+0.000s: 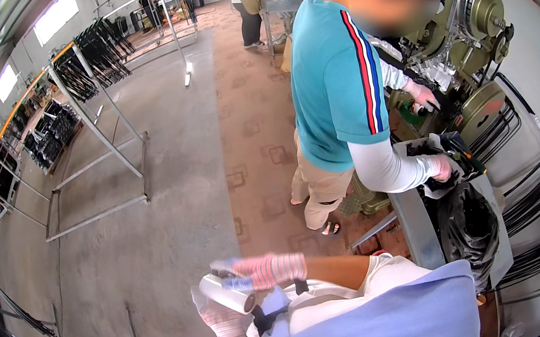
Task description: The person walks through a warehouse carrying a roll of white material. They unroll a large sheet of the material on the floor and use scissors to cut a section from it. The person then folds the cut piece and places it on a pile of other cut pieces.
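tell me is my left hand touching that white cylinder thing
Touching. The head view shows the gloved left hand wrapped under the white cylinder, no gap between them, with the gloved right hand on its top.

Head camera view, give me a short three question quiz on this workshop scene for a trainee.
1. True or false: both of the wearer's gloved hands are on the white cylinder.
2. What colour is the co-worker's shirt? A red, B teal, C black.
3. Fill in: the co-worker's gloved hands reach toward the olive-green ____.

Key
1. True: the left hand cups it from below and the right hand lies across its top.
2. B.
3. Machine.
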Tool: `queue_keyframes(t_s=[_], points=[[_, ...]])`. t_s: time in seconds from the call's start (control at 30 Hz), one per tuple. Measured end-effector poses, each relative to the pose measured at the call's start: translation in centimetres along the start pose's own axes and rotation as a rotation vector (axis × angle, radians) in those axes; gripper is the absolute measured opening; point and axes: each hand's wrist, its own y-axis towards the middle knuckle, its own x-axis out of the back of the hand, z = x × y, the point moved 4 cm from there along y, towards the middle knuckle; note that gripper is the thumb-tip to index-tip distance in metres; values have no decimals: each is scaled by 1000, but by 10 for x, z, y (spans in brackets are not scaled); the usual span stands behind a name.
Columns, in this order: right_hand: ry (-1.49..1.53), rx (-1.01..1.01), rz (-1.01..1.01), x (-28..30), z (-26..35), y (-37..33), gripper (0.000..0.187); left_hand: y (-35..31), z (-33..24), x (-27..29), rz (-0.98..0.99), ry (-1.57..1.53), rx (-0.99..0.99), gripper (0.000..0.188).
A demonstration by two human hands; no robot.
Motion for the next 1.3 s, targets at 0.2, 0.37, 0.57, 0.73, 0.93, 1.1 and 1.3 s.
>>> queue_keyframes(t_s=[0.2, 0.37, 0.57, 0.73, 0.93, 1.1, 1.3], points=[[47, -366, 85, -34, -65, -11, 88, 10, 15, 26, -194, -219, 37, 27], [-60, -631, 292, -13, -31, -26, 90, -2, 25, 46, -86, 228, -144, 26], [482, -255, 437, -43, -64, -29, 88, -11, 23, 80, 49, 439, -197, 30], [248, -407, 432, -50, -47, -29, 67, -7, 7, 106, 33, 276, -63, 23], [322, -284, 311, -105, -34, -20, 55, -49, -28, 118, -15, 391, -347, 25], [415, -516, 156, -179, -33, -26, 48, -112, -78, 134, -64, 710, -450, 12], [572, -657, -62, -268, -63, -29, 41, -177, -117, 209, 12, 919, -461, 30]])
